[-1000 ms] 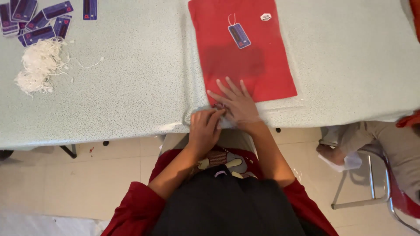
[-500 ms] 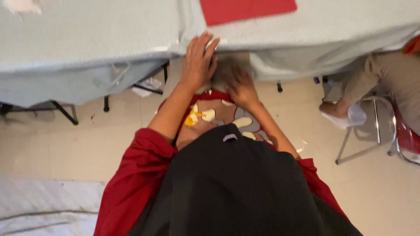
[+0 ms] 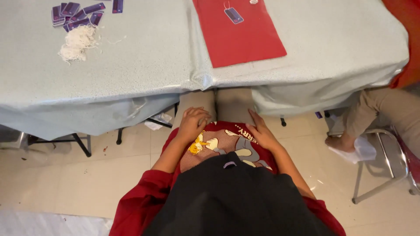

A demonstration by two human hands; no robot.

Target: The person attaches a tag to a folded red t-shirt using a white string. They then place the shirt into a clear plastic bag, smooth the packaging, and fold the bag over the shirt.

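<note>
Both of my hands lie on my lap, below the table edge. My left hand [image 3: 192, 124] has its fingers curled on the hem of the red printed shirt [image 3: 223, 142] that I wear. My right hand [image 3: 261, 131] lies flat with fingers stretched along the shirt's other side, holding nothing. On the table ahead, out of touch with either hand, lies a folded red garment [image 3: 240, 39] with a purple hang tag [image 3: 234, 15] tied to it.
A pale green cloth covers the table [image 3: 144, 70]. Several purple tags [image 3: 74, 13] and a bundle of white strings [image 3: 76, 43] sit at its far left. Another person's leg [image 3: 380, 111] and a metal chair [image 3: 385, 175] are at the right. Red fabric [image 3: 407, 30] hangs at the right edge.
Both hands left the red garment at the table's edge and dropped to my lap. The view dipped toward the floor, then rose back to the table.
</note>
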